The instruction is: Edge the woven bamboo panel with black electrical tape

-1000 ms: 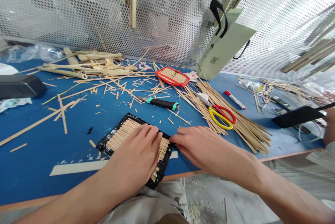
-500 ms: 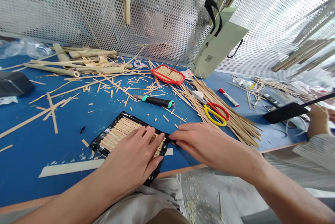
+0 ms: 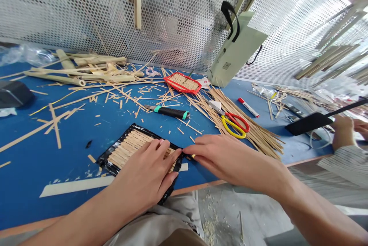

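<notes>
A panel of thin bamboo strips (image 3: 128, 147), edged in black tape, lies at the front of the blue table, its near corner over the edge. My left hand (image 3: 149, 167) rests flat across it, fingers stretched and slightly apart, hiding much of the weave. At the panel's right corner, the fingers of my right hand (image 3: 217, 154) are pinched on a bit of black tape (image 3: 187, 157). The fingertips of both hands almost meet there. Beyond the panel lies a black and teal utility knife (image 3: 172, 112). Scissors (image 3: 234, 125) with red and yellow handles rest to the right.
Bamboo strips (image 3: 258, 134) fan out beside the scissors. Farther back are a red-edged woven panel (image 3: 183, 83), a marker (image 3: 248, 107), bamboo pieces (image 3: 100, 70) and a green bag (image 3: 235, 52). A co-worker's hand (image 3: 343, 129) is at right, near a black flat object (image 3: 309, 124).
The view has shifted slightly, so the table items sit a little further left. My right fingertips have edged closer to my left fingertips; my left hand stays on the panel.
</notes>
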Tool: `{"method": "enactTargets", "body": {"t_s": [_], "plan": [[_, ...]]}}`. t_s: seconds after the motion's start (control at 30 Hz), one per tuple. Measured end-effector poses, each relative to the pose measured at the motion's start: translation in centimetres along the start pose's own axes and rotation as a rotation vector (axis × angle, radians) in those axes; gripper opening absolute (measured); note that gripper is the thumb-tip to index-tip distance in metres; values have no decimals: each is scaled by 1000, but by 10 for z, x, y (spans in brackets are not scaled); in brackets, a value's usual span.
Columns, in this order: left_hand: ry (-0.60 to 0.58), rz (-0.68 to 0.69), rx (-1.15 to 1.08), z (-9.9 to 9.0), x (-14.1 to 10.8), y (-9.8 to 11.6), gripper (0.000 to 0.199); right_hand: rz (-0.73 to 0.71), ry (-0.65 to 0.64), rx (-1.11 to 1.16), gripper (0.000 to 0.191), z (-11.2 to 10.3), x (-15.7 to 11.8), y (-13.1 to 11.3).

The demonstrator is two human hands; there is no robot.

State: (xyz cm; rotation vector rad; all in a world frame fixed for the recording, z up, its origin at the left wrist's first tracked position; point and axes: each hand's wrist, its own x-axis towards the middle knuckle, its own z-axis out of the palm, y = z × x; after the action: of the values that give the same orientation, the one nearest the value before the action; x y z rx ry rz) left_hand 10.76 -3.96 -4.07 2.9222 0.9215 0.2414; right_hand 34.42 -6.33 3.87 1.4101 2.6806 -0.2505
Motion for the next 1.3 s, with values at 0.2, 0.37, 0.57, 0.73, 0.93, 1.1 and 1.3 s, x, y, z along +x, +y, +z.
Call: {"method": "enactTargets", "body": {"t_s": [0.2, 0.37, 0.57, 0.73, 0.93, 1.1, 1.3], "plan": [[21, -19, -7, 4, -2, 4, 54, 82, 14, 102, 33, 1, -12, 1], [31, -79, -100, 6, -5, 3, 60, 131, 75, 133, 35, 10, -16, 2], [163, -37, -39, 13, -5, 3, 58, 219, 155, 221, 35, 21, -23, 6], [216, -15, 12, 21, -7, 10, 56, 168, 236, 243, 37, 30, -23, 10], [191, -90, 34, 22, -5, 21, 57, 100, 334, 252, 36, 31, -19, 9], [152, -90, 15, 20, -3, 22, 55, 104, 320, 243, 37, 33, -18, 8], [217, -67, 20, 23, -2, 22, 55, 153, 345, 253, 40, 37, -19, 6]]}}
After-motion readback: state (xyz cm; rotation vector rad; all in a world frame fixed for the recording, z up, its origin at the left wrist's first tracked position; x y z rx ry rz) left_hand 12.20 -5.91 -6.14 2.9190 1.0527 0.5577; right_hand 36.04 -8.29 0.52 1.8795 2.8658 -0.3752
